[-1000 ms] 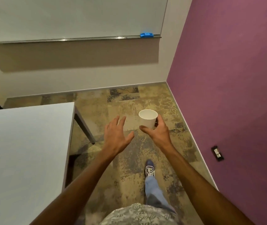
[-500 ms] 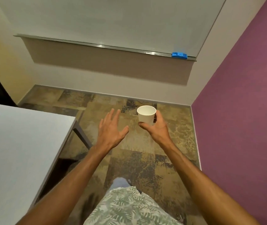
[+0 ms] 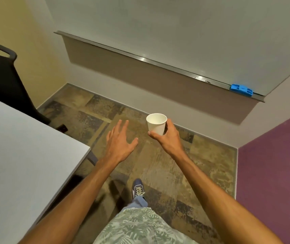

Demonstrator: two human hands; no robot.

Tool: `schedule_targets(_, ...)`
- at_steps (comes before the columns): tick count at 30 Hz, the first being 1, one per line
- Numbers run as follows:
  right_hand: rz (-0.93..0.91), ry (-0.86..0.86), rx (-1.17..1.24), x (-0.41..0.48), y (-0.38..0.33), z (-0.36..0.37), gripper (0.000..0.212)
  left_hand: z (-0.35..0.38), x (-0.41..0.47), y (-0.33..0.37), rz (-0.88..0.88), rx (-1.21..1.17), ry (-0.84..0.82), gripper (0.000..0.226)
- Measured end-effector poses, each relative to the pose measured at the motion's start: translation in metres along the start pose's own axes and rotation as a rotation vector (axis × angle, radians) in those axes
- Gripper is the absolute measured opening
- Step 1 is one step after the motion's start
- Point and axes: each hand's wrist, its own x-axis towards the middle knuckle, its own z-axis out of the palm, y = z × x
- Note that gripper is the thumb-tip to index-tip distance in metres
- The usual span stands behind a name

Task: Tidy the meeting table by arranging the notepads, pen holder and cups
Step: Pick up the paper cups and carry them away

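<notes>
Fingers (image 3: 171,124) of the right hand (image 3: 168,138) wrap around the lower part of a white paper cup (image 3: 156,123), with the thumb pressed against its near side and the other fingers curling behind it. The cup sits upright in this grip, its open mouth facing up, just right of the frame's centre and above the patterned carpet floor (image 3: 158,166). Its inside looks plain white; whether it holds anything cannot be told.

Just left of the cup, the left hand (image 3: 120,140) is held out flat with its back toward the camera, fingers spread apart and holding nothing. It hovers over the floor, near the cup but not touching it.

A pale grey table (image 3: 17,164) fills the lower left of the frame, its corner pointing toward the centre, below and left of the left hand. A black chair (image 3: 1,74) stands behind it at the left edge, against a yellowish wall.

Across the upper part of the frame hangs a whiteboard (image 3: 175,29) with a metal tray along its lower edge; a blue eraser (image 3: 241,90) lies on that tray at the upper right. A purple wall (image 3: 272,173) takes up the lower right.

At the bottom centre, a leaf-print garment, a jeans leg and a dark blue shoe (image 3: 138,189) with pale laces show between the two forearms.
</notes>
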Motion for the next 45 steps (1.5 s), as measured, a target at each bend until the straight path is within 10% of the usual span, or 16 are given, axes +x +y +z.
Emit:
schedule_targets(27, -0.441, -0.764, -0.097, 0.390, -0.119, 0.213, 0.067, -0.101, 0.253, -0.102, -0.688, -0.057, 0.483, 0.081)
schedule_targets(45, -0.620, -1.361, 0.018, 0.406, -0.210, 0.410, 0.085, -0.158, 0.242, -0.183, -1.225, -0.124, 0.775, 0.078)
